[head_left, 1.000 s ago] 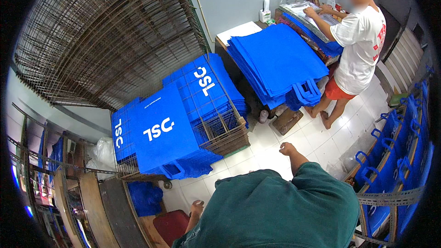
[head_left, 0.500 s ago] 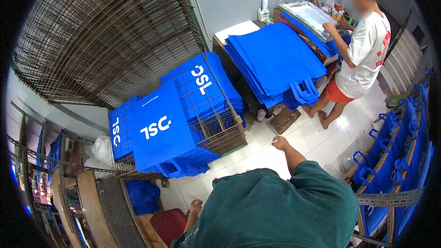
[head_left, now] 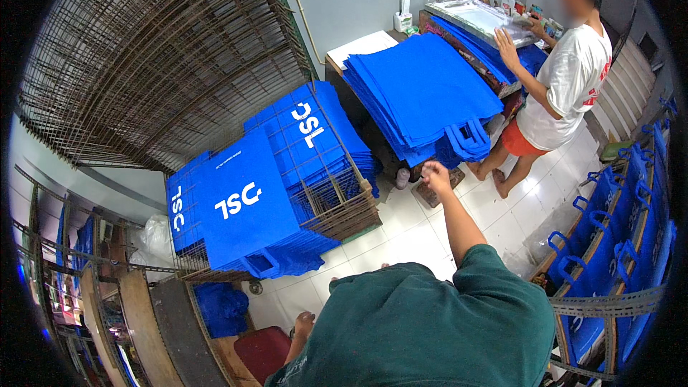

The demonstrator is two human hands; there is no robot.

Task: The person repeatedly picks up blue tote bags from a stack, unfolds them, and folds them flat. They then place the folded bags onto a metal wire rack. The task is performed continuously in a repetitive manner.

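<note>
My right hand (head_left: pixel 435 174) is stretched out in front of me, empty, fingers loosely curled. It hovers just below the dangling handles of a tall stack of plain blue fabric bags (head_left: pixel 423 93) on a table. My left hand (head_left: pixel 303 324) hangs low at my side, holding nothing, next to a red stool (head_left: pixel 261 351). A blue bag with a white print (head_left: pixel 244 204) lies on top of a pile of wire drying racks (head_left: pixel 344 208) to my left.
A person in a white shirt (head_left: pixel 566 79) stands at a printing screen frame (head_left: pixel 480 14) on the far table, both hands on it. Big wire racks (head_left: pixel 158 50) lean up at the upper left. More blue bags (head_left: pixel 609 244) hang on racks at the right. The floor is white tile.
My right hand has lifted and moved forward toward the handles of the plain bag stack. The other person's hands have shifted on the screen frame.
</note>
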